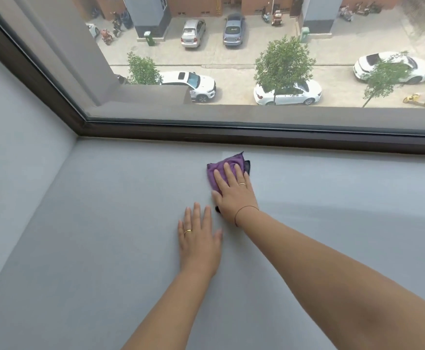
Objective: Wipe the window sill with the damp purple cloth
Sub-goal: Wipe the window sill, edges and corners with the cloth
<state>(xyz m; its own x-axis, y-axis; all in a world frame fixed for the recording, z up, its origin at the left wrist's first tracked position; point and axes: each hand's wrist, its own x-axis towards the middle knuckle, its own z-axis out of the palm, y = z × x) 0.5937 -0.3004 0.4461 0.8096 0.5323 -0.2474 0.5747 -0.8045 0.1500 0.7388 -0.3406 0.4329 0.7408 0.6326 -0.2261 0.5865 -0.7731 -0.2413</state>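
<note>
right hand (234, 195) flat, pressing purple cloth (218, 168) | left hand (198, 239) flat on sill (100, 248)

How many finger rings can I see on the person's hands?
2. One gold ring is on the left hand, flat on the window sill. The other ring is on the right hand, which presses the purple cloth. More could be hidden.

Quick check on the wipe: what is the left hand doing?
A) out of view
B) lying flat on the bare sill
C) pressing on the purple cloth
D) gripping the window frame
B: the left hand lies flat, fingers straight, on the bare window sill, while the right hand presses the purple cloth.
</note>
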